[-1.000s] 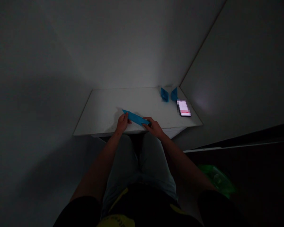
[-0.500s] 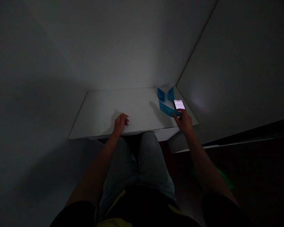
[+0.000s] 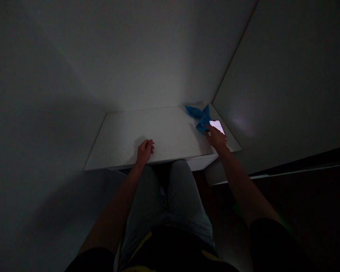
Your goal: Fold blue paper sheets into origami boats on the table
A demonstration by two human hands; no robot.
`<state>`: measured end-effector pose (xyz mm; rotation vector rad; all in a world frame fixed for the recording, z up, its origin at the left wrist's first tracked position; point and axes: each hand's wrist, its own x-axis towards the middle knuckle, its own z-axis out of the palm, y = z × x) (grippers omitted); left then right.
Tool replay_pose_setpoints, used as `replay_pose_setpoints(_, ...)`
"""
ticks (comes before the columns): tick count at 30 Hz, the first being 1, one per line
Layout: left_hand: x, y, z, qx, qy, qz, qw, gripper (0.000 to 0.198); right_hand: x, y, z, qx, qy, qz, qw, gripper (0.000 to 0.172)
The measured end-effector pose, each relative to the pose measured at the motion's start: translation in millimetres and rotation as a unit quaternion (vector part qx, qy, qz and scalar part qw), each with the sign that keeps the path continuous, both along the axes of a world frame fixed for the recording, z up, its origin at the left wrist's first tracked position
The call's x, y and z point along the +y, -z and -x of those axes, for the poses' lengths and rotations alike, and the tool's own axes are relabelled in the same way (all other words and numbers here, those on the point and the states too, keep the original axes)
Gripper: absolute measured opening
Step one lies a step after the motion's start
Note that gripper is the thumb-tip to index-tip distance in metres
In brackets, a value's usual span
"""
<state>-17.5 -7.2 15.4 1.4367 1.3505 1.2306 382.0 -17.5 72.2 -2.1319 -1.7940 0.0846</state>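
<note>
Blue folded paper boats stand at the back right of a white tabletop (image 3: 124, 128). My right hand (image 3: 216, 138) pinches one paper boat (image 3: 201, 127) between thumb and fingers, low over the table or touching it; which, I cannot tell. Just behind it are a second paper boat (image 3: 193, 112) on the left and a third paper boat (image 3: 206, 111) on the right, partly overlapped in view. My left hand (image 3: 145, 151) rests on its side near the front edge, fingers curled in, with nothing visible in them. A lit phone (image 3: 217, 125) lies beside my right hand, partly covered by it.
Pale walls (image 3: 147, 56) enclose the table at the back and left, and a panel (image 3: 274, 90) rises along its right side. My legs (image 3: 184, 192) are under the front edge. The light is dim.
My right hand has moved slightly back and left with the paper boat, bringing it close to the other two. The back-left boat appears turned. My left hand's fingers have curled in more.
</note>
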Motion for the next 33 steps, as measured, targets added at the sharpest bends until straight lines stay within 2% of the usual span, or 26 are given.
replay_pose_setpoints(4, -1, -3.2, -1, 0.008, -0.005, -0.003, 1.000, 0.055, 3, 9.4, 4, 0.008, 0.008, -0.006, 1.000, 0.038)
replay_pose_setpoints(12, -2, -4.1, -1, 0.013, -0.005, -0.001, 1.000, 0.052, -7, 24.3, 21, 0.099, 0.030, 0.008, 0.995, 0.050)
replay_pose_setpoints(16, -1, -3.0, -1, 0.011, -0.005, 0.000, 1.000, 0.050, -4, 29.6, 22, 0.097, 0.047, 0.013, 0.994, 0.042)
replay_pose_setpoints(22, 0, -4.0, -3, 0.016, -0.007, 0.000, 1.000, 0.049, -7, 33.2, 18, 0.089, 0.038, 0.014, 0.995, 0.037)
replay_pose_setpoints(27, 0, -2.9, -3, 0.012, -0.006, -0.002, 1.000, 0.049, -14, 32.7, 21, 0.086, -0.024, -0.018, 0.996, 0.023)
replay_pose_setpoints(33, 1, -2.5, -3, -0.008, -0.008, 0.004, 1.000, 0.050, -21, 13.7, 57, 0.123, -0.125, -0.087, 0.981, 0.030)
